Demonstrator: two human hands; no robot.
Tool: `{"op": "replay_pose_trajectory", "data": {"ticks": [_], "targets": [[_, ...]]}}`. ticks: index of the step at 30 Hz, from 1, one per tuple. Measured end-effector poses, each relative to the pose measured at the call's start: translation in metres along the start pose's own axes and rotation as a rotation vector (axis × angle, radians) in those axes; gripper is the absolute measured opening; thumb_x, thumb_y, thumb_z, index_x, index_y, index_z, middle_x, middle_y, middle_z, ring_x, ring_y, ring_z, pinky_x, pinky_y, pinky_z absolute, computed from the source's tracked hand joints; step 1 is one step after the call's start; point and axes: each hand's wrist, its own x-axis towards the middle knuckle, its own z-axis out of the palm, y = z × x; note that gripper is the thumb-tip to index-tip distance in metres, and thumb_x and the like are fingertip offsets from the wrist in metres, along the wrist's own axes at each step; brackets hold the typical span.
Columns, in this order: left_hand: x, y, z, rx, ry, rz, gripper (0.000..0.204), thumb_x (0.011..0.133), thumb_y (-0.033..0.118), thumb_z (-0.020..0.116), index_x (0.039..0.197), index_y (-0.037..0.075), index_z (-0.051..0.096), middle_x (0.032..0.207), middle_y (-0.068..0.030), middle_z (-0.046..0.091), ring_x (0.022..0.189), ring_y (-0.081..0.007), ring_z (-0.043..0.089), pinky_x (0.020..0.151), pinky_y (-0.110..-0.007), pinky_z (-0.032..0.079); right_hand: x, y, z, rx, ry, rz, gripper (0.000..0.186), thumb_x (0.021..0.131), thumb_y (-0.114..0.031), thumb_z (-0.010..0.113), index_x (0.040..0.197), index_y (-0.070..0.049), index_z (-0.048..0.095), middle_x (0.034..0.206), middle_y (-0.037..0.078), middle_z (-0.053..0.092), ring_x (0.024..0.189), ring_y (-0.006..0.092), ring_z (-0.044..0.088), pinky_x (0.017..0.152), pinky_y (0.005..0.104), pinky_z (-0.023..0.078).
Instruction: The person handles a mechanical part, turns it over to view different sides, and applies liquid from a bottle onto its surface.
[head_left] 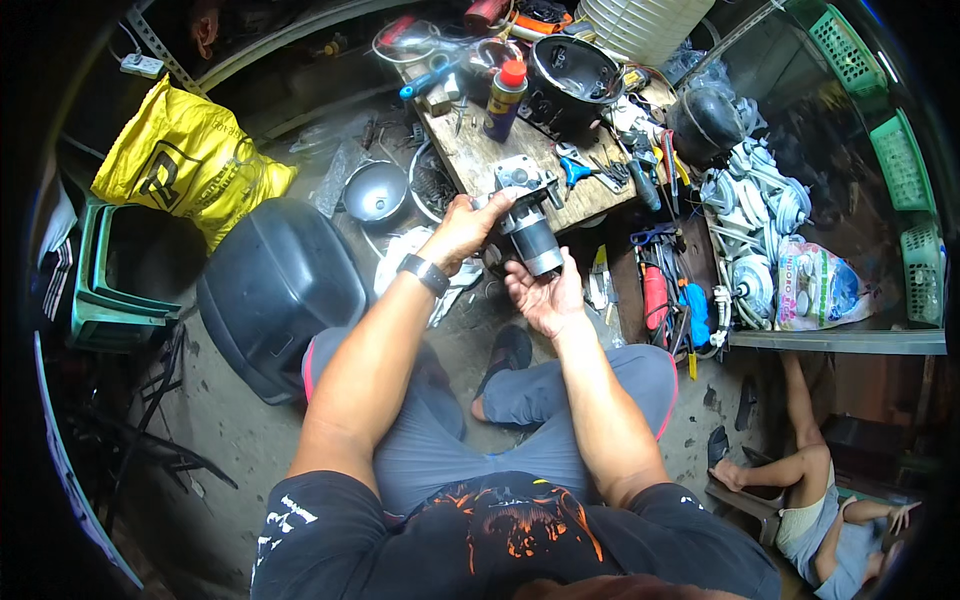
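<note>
Clasping the cylindrical motor (533,240) near its flanged far end with the left hand (462,226); cradling its near end, palm up, between the right hand's (550,304) thumb and fingers.

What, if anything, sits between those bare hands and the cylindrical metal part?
Nothing visible. The left hand grips the cylindrical metal part near its upper end, and the right hand is palm up at its lower end. The red-capped can stands farther off on the bench, not between them.
</note>
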Motion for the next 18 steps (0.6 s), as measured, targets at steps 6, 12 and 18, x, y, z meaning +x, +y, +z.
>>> {"op": "replay_pose_trajectory", "data": {"ticks": [6, 12, 18], "targets": [[0.01, -0.006, 0.015, -0.032, 0.165, 0.057, 0.077, 0.089, 0.056, 0.076, 0.127, -0.009, 0.062, 0.118, -0.0159, 0.071, 0.111, -0.0192, 0.066, 0.097, -0.034, 0.051, -0.017, 0.017, 0.036, -1.292, 0.42, -1.057, 0.082, 0.085, -0.035, 0.086, 0.143, 0.001, 0.041, 0.138, 0.022, 0.052, 0.124, 0.0383, 0.055, 0.106, 0.0457, 0.045], [-0.001, 0.004, 0.012, -0.054, 0.108, 0.104, 0.067, 0.091, 0.054, 0.073, 0.119, -0.006, 0.069, 0.109, -0.0142, 0.074, 0.103, -0.0181, 0.067, 0.09, -0.035, 0.053, -0.017, 0.018, 0.042, -1.507, 0.464, -1.222, 0.069, 0.087, -0.04, 0.082, 0.135, -0.001, 0.05, 0.117, 0.022, 0.064, 0.105, 0.0343, 0.065, 0.091, 0.0428, 0.054], [0.018, -0.013, 0.006, 0.015, 0.154, 0.003, 0.092, 0.086, 0.06, 0.076, 0.137, -0.012, 0.05, 0.128, -0.0207, 0.066, 0.115, -0.0246, 0.065, 0.098, -0.037, 0.052, -0.019, 0.002, 0.032, -0.125, 0.168, -0.202, 0.077, 0.101, -0.07, 0.042, 0.128, 0.001, 0.055, 0.097, 0.02, 0.069, 0.077, 0.0281, 0.071, 0.07, 0.0403, 0.062]]}}
